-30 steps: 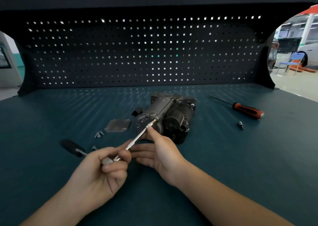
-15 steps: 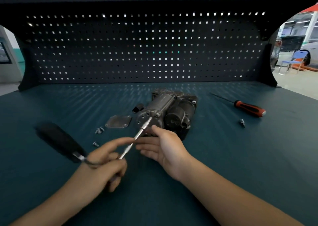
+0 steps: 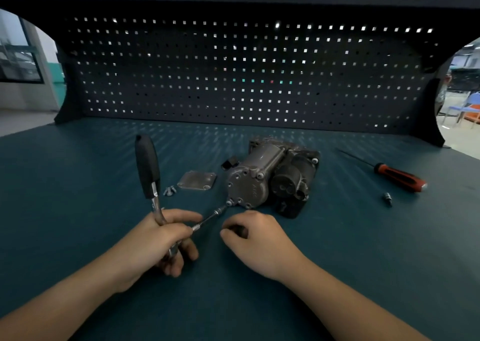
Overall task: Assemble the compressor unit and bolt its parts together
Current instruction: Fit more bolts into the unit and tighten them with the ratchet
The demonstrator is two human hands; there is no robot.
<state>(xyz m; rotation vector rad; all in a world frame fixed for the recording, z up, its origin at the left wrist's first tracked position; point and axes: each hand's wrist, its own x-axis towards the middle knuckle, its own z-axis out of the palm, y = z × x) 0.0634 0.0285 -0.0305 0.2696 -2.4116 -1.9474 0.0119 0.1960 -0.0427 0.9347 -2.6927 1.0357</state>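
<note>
On the green bench mat (image 3: 78,223) the left hand (image 3: 158,239) grips the head of a ratchet wrench (image 3: 146,166), its black handle pointing up, and the extension bar (image 3: 207,218) reaches a bolt on the round end cover of the compressor unit (image 3: 270,179), which lies mid-mat beside loose screws (image 3: 169,191) and a flat cover plate (image 3: 196,181). The right hand (image 3: 257,239) rests before the compressor with fingers curled; if it holds something, I cannot tell. Far right lie a red-handled screwdriver (image 3: 400,177) and a small bit (image 3: 387,198).
</note>
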